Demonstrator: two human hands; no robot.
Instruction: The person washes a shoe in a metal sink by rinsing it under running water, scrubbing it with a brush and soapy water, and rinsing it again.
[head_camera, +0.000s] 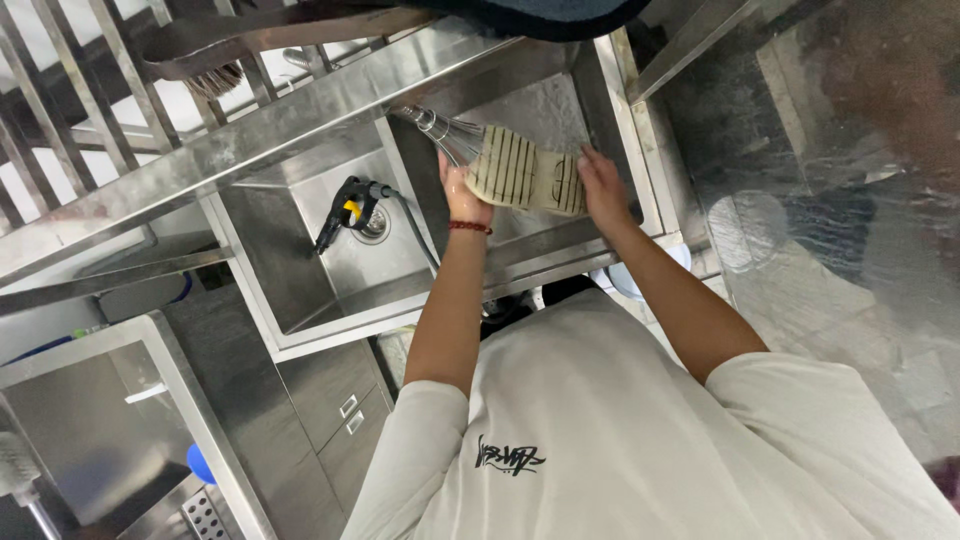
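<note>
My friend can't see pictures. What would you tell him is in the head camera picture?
A person in a white T-shirt leans over a steel double sink, the left hand and the right hand holding a striped cloth against a metal whisk. A black and yellow spray nozzle lies in the other basin, near the drain.

1. Spotted no packages, signs or screens anywhere around the sinks.
2. Saw no labels on the cabinets or counter either.
3. Noticed only a black printed graphic (510, 459) on the white shirt (620, 430).
</note>
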